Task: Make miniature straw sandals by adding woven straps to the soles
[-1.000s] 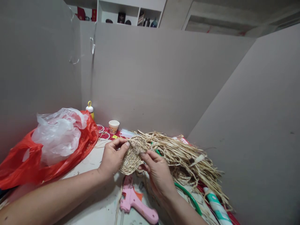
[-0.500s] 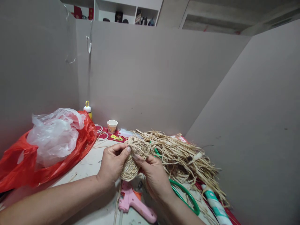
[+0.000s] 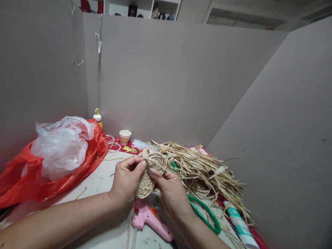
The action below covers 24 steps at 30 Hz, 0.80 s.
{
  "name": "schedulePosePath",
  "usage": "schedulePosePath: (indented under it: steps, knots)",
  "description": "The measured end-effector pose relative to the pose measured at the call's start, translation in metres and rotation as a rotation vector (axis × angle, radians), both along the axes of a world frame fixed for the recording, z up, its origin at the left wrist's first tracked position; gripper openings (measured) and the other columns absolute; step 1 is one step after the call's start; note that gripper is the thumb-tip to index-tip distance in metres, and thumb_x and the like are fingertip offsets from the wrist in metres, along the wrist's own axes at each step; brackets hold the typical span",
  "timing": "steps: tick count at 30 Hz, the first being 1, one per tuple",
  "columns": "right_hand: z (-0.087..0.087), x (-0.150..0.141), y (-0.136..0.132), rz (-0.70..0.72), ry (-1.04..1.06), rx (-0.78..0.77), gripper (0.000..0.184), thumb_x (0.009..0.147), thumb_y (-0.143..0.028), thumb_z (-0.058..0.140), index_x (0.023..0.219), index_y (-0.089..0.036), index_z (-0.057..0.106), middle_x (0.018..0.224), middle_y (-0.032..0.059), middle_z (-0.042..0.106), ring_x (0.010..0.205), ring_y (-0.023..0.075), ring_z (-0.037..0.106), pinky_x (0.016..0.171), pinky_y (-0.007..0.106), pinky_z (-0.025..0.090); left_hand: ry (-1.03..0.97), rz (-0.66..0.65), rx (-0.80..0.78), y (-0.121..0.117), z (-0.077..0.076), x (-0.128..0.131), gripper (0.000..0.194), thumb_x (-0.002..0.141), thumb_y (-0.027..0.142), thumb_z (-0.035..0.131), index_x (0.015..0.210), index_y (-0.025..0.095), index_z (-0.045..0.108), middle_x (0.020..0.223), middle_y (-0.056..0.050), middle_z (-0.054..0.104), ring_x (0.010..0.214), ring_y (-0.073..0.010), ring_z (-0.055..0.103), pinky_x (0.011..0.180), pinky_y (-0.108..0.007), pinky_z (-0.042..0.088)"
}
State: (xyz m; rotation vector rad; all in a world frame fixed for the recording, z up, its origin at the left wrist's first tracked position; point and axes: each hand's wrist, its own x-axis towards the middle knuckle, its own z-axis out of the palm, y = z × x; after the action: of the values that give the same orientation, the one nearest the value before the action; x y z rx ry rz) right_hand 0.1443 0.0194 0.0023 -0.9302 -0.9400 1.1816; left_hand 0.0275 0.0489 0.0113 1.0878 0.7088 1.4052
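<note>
Both hands hold a woven straw piece [image 3: 146, 185] made of coiled, braided strands with rounded lobes. My left hand [image 3: 127, 178] pinches its left side between thumb and fingers. From the right, my right hand [image 3: 172, 190] grips it, thumb on the near face and the other fingers partly hidden behind. Just below the piece, a pink glue gun [image 3: 151, 221] with an orange trigger lies on the pale work surface [image 3: 100, 188]. A clear glue stick [image 3: 134, 237] sticks out of its rear end.
A large bundle of dry straw [image 3: 204, 169] lies at right, beside green-handled scissors [image 3: 207, 214] and a green-and-white tube [image 3: 241, 224]. Red and clear plastic bags [image 3: 62, 148] fill the left. A paper cup [image 3: 125, 137] and yellow-topped bottle [image 3: 98, 117] stand before the grey partition [image 3: 160, 79].
The camera view has shifted slightly, so the background sits a little higher in the picture. Both hands keep their grip on the woven piece, with hardly any movement.
</note>
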Motion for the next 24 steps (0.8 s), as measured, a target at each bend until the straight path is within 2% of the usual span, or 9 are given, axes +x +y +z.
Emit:
schedulePosePath:
  steps: [4, 10, 13, 17, 19, 21, 24]
  knots:
    - [0.003, 0.001, 0.002, 0.000, 0.000, -0.016, 0.021, 0.066, -0.033, 0.078, 0.078, -0.015, 0.074, 0.067, 0.0020, 0.071, 0.056, 0.0133, 0.057, 0.054, 0.024, 0.045, -0.054, -0.027, -0.039, 0.002, -0.002, 0.002, 0.017, 0.067, 0.029, 0.074, 0.076, 0.015, 0.071, 0.073, -0.001, 0.070, 0.066, -0.0118, 0.059, 0.066, -0.023, 0.048]
    - [0.018, 0.014, 0.006, -0.010, -0.056, -0.059, 0.024, 0.061, -0.036, 0.081, 0.065, -0.015, 0.069, 0.059, 0.0016, 0.067, 0.051, 0.0132, 0.055, 0.049, 0.024, 0.044, -0.125, -0.168, -0.110, 0.007, 0.016, -0.002, 0.033, 0.064, 0.034, 0.076, 0.091, 0.016, 0.073, 0.079, -0.004, 0.073, 0.075, -0.0161, 0.064, 0.072, -0.027, 0.050]
    - [0.021, 0.021, 0.007, 0.012, -0.074, -0.058, 0.024, 0.060, -0.035, 0.081, 0.065, -0.015, 0.069, 0.060, 0.0015, 0.067, 0.052, 0.0129, 0.055, 0.048, 0.023, 0.043, -0.037, -0.220, -0.070, 0.010, 0.020, -0.006, 0.036, 0.067, 0.037, 0.073, 0.095, 0.015, 0.072, 0.080, -0.005, 0.072, 0.074, -0.0164, 0.063, 0.070, -0.027, 0.049]
    - [0.022, 0.026, 0.007, 0.043, -0.111, -0.072, 0.025, 0.061, -0.035, 0.081, 0.064, -0.014, 0.069, 0.057, -0.0001, 0.064, 0.048, 0.0095, 0.051, 0.044, 0.019, 0.039, 0.112, -0.383, 0.014, 0.014, 0.017, -0.008, 0.027, 0.067, 0.036, 0.074, 0.082, 0.014, 0.072, 0.073, -0.003, 0.069, 0.064, -0.0128, 0.059, 0.063, -0.024, 0.047]
    - [0.027, 0.029, 0.006, 0.109, -0.155, -0.069, 0.025, 0.064, -0.037, 0.078, 0.068, -0.014, 0.070, 0.062, 0.0009, 0.065, 0.052, 0.0105, 0.053, 0.046, 0.020, 0.041, 0.126, -0.362, 0.022, 0.017, 0.018, -0.010, 0.025, 0.065, 0.034, 0.076, 0.077, 0.013, 0.071, 0.070, -0.003, 0.068, 0.061, -0.0119, 0.058, 0.060, -0.023, 0.046]
    - [0.035, 0.034, 0.005, 0.149, -0.229, -0.068, 0.026, 0.066, -0.038, 0.077, 0.075, -0.015, 0.071, 0.073, 0.0038, 0.068, 0.061, 0.0137, 0.059, 0.048, 0.021, 0.044, 0.128, -0.262, 0.026, 0.023, 0.020, -0.013, 0.023, 0.065, 0.033, 0.075, 0.074, 0.013, 0.070, 0.067, -0.002, 0.066, 0.059, -0.0111, 0.056, 0.058, -0.022, 0.045]
    - [0.044, 0.048, 0.009, 0.047, -0.358, -0.088, 0.034, 0.065, -0.039, 0.077, 0.090, -0.016, 0.072, 0.084, 0.0074, 0.071, 0.071, 0.0179, 0.064, 0.051, 0.023, 0.046, 0.049, -0.123, 0.031, 0.041, 0.023, -0.020, 0.023, 0.065, 0.032, 0.074, 0.077, 0.013, 0.068, 0.070, -0.001, 0.066, 0.062, -0.0115, 0.058, 0.061, -0.022, 0.045]
